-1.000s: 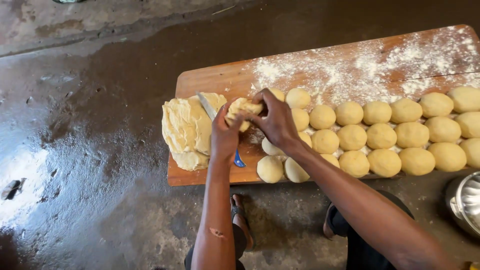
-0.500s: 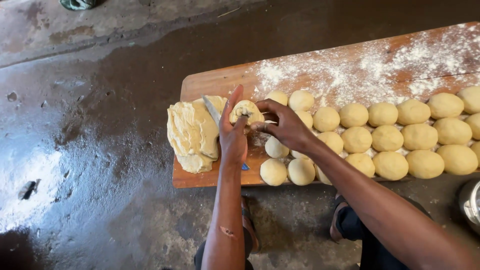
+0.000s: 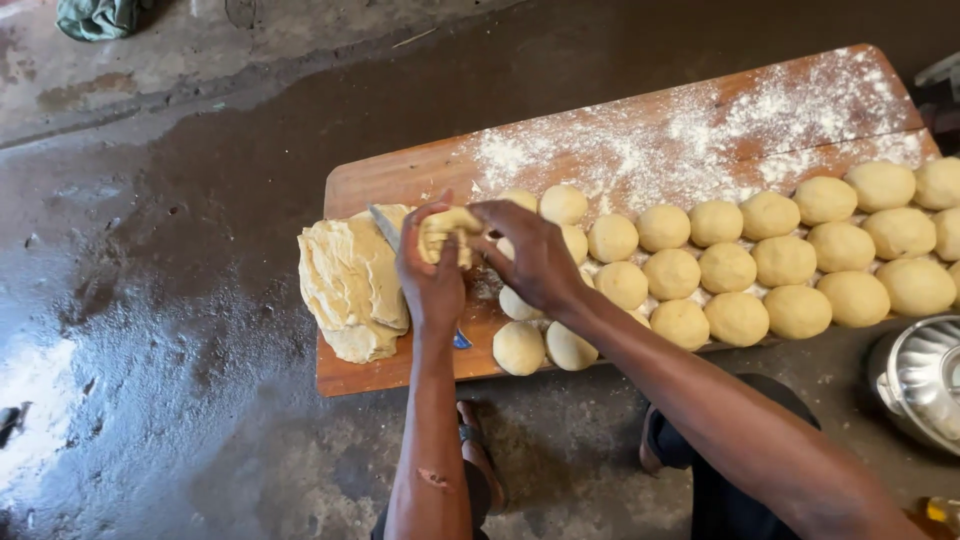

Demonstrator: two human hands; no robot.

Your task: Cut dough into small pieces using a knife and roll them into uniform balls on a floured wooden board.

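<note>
My left hand [image 3: 430,278] and my right hand [image 3: 532,258] both grip one small dough piece [image 3: 450,224] just above a wooden board [image 3: 400,175]. The left palm cups it from the left and the right fingers press it from the right. A large pale dough mass [image 3: 350,280] lies on the board's left end, right beside my left hand. A knife blade [image 3: 384,226] shows between the mass and my left hand, and its blue handle end [image 3: 462,340] pokes out below my wrist. Several round dough balls [image 3: 727,267] sit in rows to the right.
Flour [image 3: 700,130] dusts the far half of the board. A metal pot [image 3: 925,385] stands on the floor at the right edge. The board rests on a dark wet concrete floor [image 3: 180,300]. A green cloth [image 3: 100,15] lies top left. My sandalled foot [image 3: 478,460] is below the board.
Both hands have stayed on the dough piece and keep working it between them. The view has shifted slightly; the board and balls have not moved.
</note>
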